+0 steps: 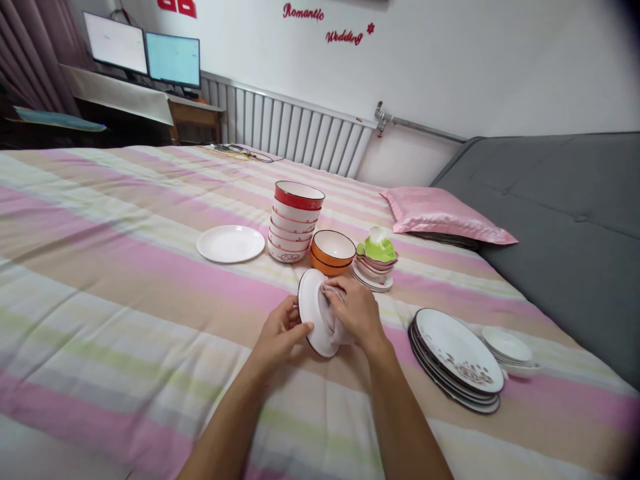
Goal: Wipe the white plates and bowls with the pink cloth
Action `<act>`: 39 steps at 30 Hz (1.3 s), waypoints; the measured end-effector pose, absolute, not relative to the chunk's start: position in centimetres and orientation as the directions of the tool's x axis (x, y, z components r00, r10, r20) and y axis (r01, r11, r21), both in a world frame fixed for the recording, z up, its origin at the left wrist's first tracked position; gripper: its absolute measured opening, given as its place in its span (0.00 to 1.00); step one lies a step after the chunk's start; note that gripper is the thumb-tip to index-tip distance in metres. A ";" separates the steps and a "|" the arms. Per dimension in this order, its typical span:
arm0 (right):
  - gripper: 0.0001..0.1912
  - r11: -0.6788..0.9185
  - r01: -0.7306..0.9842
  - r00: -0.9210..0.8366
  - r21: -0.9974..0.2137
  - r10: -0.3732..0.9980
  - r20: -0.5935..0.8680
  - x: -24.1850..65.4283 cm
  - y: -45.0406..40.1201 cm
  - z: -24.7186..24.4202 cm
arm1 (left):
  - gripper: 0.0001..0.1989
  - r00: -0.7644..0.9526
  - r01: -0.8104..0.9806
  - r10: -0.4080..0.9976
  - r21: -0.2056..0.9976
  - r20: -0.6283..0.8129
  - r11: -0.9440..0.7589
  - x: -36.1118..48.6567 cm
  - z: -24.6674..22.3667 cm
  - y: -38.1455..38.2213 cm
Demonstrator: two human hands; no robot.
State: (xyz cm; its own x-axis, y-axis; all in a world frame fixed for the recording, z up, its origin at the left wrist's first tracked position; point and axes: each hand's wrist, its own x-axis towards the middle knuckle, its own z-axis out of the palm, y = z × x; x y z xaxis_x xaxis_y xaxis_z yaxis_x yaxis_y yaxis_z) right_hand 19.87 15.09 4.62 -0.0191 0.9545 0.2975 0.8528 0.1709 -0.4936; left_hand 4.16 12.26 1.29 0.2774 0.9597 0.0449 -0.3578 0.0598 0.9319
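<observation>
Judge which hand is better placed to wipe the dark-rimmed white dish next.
The right hand, most likely: it holds a cloth against the dish, while the left hand grips the dish by its edge.

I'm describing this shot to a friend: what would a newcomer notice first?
Probably the tall, red-topped bowl stack on the striped bedspread. Nearer, the left hand grips a white dish and the right hand holds a cloth against it. Red "Romantic Wedding" lettering stands out on the wall behind.

White wall (475, 73) | red lettering "Romantic" (303, 13) | lower, red lettering "Wedding" (344, 37)
</observation>
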 end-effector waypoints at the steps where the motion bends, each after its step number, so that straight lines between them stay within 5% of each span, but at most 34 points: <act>1: 0.12 0.181 0.845 -0.029 -0.503 0.955 0.294 19.9 15.0 4.7 | 0.18 0.272 -0.361 0.961 0.931 0.045 0.059 4.2 1.3 12.2; 20: 0.08 0.271 0.781 -0.300 -0.563 0.953 0.043 21.5 12.7 7.1 | 0.19 0.249 -0.422 0.968 0.903 0.031 0.080 4.5 1.2 12.2; 28: 0.08 0.142 0.874 -0.206 -0.464 0.974 -0.090 22.1 13.2 6.5 | 0.18 0.239 -0.395 0.970 0.917 0.048 0.052 4.5 1.4 12.3; 39: 0.06 0.024 0.911 -0.040 -0.412 0.999 -0.031 22.3 14.4 5.2 | 0.18 0.247 -0.379 0.968 0.924 0.043 0.056 4.4 1.5 12.1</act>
